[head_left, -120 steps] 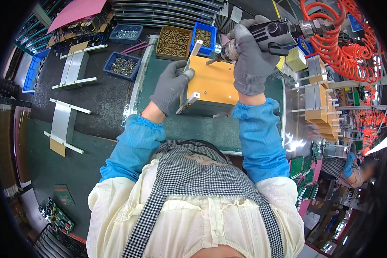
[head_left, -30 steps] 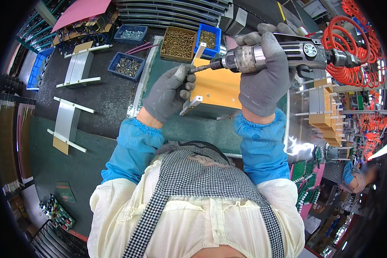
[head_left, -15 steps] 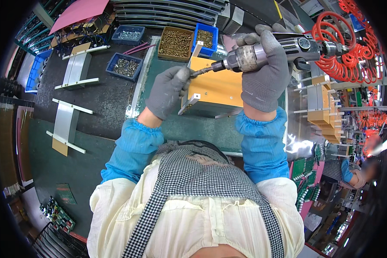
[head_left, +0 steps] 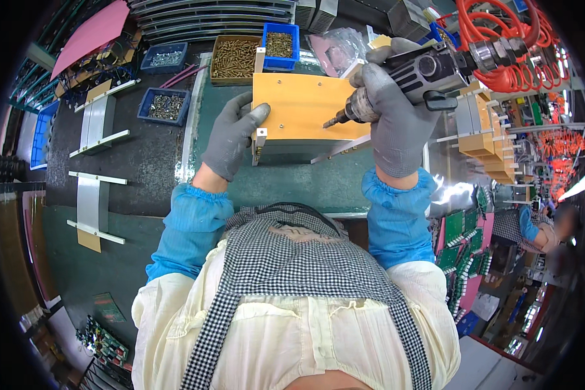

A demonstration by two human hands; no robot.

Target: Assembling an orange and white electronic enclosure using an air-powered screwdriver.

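In front of me a metal box (head_left: 312,104) with an orange-yellow top panel and white corner rails lies on a green mat. Screws show in the panel. My left hand (head_left: 234,136), in a grey glove, grips its left edge, thumb on the panel and fingers partly hidden at the side. My right hand (head_left: 396,120), gloved too, is wrapped round a grey and black air screwdriver (head_left: 419,71). The tool lies slanted, its bit pointing left and down over the right part of the panel, tip near the surface; I cannot tell whether it touches.
Beyond the box stand a carton of brass-coloured screws (head_left: 235,58) and a blue bin of screws (head_left: 281,49). Two more blue bins (head_left: 164,105) sit left of them. Similar metal frames (head_left: 94,201) lie at left, more at right. Red coiled hoses (head_left: 494,39) hang at upper right.
My left hand has left the tool's bit and taken the box's left edge. The screwdriver's tip has swung down over the right of the panel. The box appears farther left as the view shifted.
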